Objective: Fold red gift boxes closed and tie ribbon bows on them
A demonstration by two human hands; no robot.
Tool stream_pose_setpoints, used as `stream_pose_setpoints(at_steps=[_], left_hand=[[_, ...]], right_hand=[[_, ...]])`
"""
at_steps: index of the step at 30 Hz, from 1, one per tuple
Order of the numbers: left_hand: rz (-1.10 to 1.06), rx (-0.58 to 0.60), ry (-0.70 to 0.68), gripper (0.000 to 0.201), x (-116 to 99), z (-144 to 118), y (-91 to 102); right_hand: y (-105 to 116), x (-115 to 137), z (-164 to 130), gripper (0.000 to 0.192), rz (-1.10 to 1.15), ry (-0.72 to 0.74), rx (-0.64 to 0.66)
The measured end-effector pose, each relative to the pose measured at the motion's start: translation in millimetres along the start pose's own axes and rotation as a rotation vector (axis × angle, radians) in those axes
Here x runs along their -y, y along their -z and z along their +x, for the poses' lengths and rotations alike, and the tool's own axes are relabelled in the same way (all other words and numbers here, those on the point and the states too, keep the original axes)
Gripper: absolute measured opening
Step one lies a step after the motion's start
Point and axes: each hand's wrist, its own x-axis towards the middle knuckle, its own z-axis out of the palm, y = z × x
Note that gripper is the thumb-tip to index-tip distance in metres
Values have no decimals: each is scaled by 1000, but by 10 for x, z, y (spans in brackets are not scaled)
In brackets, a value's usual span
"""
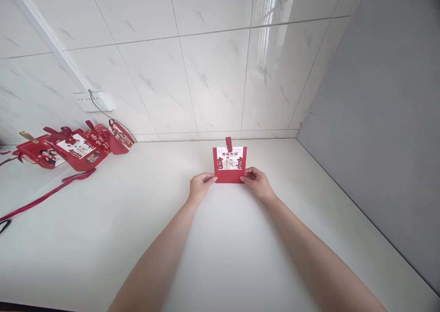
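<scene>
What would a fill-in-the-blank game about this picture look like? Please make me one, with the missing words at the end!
The left hand and the right hand hold a package whose main colour is ____.
A ribbon tab sticks up at its ____ edge.
The other packages are on the ____ side of the picture.
The wall behind the table is covered in pale, shiny ____.

Missing words: red; top; left; tiles.
</scene>
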Motion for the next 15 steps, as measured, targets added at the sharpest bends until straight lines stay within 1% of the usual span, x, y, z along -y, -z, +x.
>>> stream_pose_setpoints(at_steps=[2,5,7,8,10,12,13,14,15], left_hand=[[0,54,-2,30,8,27,73],[14,185,-19,29,29,58,208],[35,231,-39,28,48,74,255],[48,219,-54,28,56,80,256],[73,145,-95,33,63,83,216],[74,86,-170,51,49,72,158],[57,88,-211,62,34,60,135],[35,111,-242,70,15,45,120],[17,138,-259,77,-7,27,112]], right_hand=[[41,6,8,30,-12,-29,36],[76,25,-32,33,-12,-67,174],[63,59,-89,34,-22,-62,260],[45,86,-123,33,-30,-52,298],[-4,153,-191,32,-47,-30,389],[-50,215,-242,30,-73,-19,492],[-63,233,-255,29,-97,-15,496],[-67,239,-258,34,-125,-10,445],[-63,233,-252,42,-155,-4,356]])
